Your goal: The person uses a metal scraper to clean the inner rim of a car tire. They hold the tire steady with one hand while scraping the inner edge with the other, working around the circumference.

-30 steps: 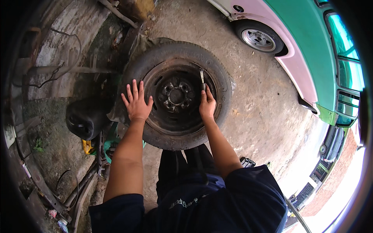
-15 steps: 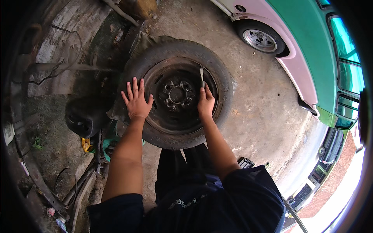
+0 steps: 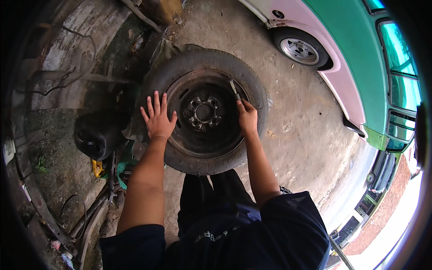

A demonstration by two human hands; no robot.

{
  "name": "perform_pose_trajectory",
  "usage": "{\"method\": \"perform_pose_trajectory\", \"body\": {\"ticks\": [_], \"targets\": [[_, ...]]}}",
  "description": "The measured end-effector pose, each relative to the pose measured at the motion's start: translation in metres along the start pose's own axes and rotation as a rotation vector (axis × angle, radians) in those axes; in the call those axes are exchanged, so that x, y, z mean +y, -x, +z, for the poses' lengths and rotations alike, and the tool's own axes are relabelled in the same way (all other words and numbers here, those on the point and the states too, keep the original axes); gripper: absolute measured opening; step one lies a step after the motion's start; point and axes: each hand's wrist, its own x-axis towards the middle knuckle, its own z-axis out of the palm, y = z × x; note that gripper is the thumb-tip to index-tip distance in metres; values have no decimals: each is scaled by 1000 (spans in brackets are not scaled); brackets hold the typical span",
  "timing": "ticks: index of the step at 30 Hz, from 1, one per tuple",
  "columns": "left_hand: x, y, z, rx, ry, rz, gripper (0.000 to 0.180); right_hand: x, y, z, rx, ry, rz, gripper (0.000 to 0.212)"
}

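Note:
A dark, worn tyre (image 3: pixel 202 58) lies in front of me, mounted on a rusty steel wheel (image 3: pixel 202 140) with a hub opening and bolt holes at its centre. My left hand (image 3: pixel 159 119) rests flat with fingers spread on the tyre's left sidewall, its thumb toward the rim. Over the right side of the rim, my right hand (image 3: pixel 248 119) is closed around a slim hand tool (image 3: pixel 233 87). The tool has a dark handle and a pale flat end; whether that is a blade or bristles I cannot tell. Its end points at the upper right rim edge.
A green and pink vehicle (image 3: pixel 346 49) with a silver-rimmed wheel (image 3: pixel 299 50) stands at the upper right. Left of the tyre are a black rounded object (image 3: pixel 96 135), a green container (image 3: pixel 123 173) and metal bars. Concrete floor (image 3: pixel 301 121) runs between tyre and vehicle.
My right hand has moved right, outward over the rim, and the tool now tilts with its end toward the upper left. My left hand has stayed in place on the tyre.

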Motion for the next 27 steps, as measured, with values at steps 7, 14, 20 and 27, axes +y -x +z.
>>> {"method": "perform_pose_trajectory", "body": {"ticks": [7,14,20,27], "targets": [[0,0,1,-7,-20,1,80,-57,6,13,27,318,-185,47],[1,0,-1,-38,-34,-9,80,-62,-11,32,-61,463,-214,44],[1,-1,-4,-46,-19,-6,79,-17,13,1,100,308,-94,45],[1,0,-3,-49,-28,-14,79,-42,11,10,7,348,-190,43]]}}
